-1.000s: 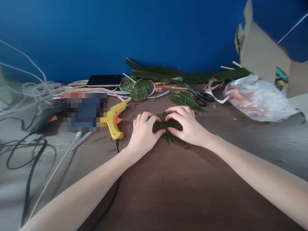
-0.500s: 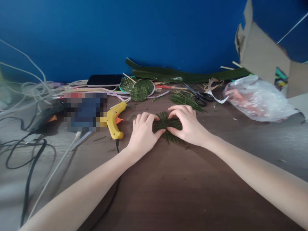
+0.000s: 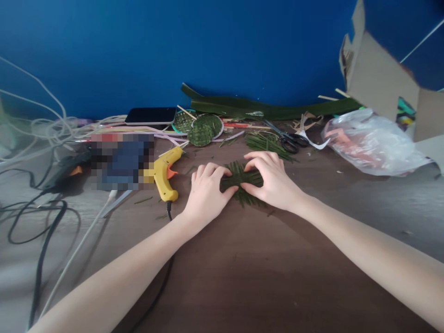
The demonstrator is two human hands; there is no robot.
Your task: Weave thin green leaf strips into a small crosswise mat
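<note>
A small mat of woven green leaf strips (image 3: 237, 177) lies on the brown table, its loose strip ends fanning out toward me and away. My left hand (image 3: 207, 190) grips its left side between curved fingers and thumb. Opposite it, my right hand (image 3: 273, 179) holds the right side in the same way, the two thumb tips nearly meeting at the near edge. Both hands cover the mat's outer parts. Behind my right hand is a pile of cut leaf strips (image 3: 265, 144). Black-handled scissors (image 3: 289, 141) lie beside that pile.
A yellow glue gun (image 3: 165, 175) with a black cord lies left of my left hand. Round woven leaf discs (image 3: 201, 130), a phone (image 3: 151, 115) and long green leaves (image 3: 236, 107) line the blue wall. Right are a clear plastic bag (image 3: 374, 143) and a cardboard box (image 3: 379, 69). Cables (image 3: 43, 259) run left.
My hands stay almost in place on the woven mat. The fingers of my left and right hands have shifted very slightly.
</note>
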